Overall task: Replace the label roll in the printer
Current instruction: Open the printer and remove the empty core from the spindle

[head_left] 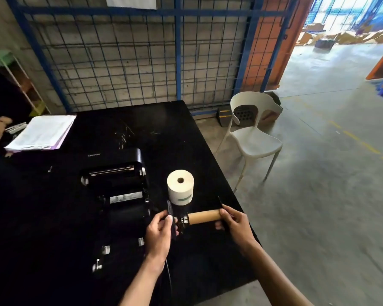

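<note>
Label roll (180, 187), the fresh one, stands on end just beyond my hands, waiting its turn, I'd guess. Between my hands is the spent cardboard core (204, 216) on its black spindle (184, 220). My right hand (234, 224) wraps round the core's far end; my left hand (160, 230) pinches the spindle's end guide, probably to pull them apart. The printer (122, 186) lies open, beyond my left hand.

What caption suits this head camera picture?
Both hands pull the empty cardboard core off its black spindle; fresh label roll waits beside the open printer.
</note>
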{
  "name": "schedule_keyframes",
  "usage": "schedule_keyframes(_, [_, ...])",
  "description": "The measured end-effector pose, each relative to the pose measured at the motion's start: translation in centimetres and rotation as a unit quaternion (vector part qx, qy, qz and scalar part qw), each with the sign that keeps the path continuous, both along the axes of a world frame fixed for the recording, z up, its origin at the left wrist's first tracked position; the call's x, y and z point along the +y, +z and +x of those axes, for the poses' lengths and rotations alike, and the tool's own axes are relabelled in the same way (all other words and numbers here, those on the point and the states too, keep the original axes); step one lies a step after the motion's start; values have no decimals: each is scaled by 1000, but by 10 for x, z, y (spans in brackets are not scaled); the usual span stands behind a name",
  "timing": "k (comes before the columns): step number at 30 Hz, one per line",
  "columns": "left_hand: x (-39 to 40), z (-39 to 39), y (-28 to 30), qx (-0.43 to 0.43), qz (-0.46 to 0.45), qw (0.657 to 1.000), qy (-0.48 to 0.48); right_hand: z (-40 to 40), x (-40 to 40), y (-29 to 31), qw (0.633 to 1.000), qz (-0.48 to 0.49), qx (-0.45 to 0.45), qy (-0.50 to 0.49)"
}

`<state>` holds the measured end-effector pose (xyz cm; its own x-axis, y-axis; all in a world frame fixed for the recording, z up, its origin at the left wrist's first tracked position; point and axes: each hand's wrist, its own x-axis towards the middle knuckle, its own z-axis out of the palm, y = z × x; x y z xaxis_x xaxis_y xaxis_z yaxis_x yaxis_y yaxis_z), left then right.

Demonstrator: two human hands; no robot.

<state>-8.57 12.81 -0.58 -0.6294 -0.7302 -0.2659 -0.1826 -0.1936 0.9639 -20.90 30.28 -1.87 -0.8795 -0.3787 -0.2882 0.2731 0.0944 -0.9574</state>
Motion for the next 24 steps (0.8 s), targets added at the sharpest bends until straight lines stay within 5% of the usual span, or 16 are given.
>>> schedule_keyframes(5, [7, -9, -21, -115, -36, 992, 25, -30, 25, -16, 999, 19, -41, -17])
schedule_keyframes(12, [31, -32, -84, -315, -150, 937, -6, -46, 31, -41, 995, 77, -60, 9])
schedule_keyframes(24, [57, -63, -112, -366, -247, 897, 2, -56, 42, -68, 991, 110, -72, 11])
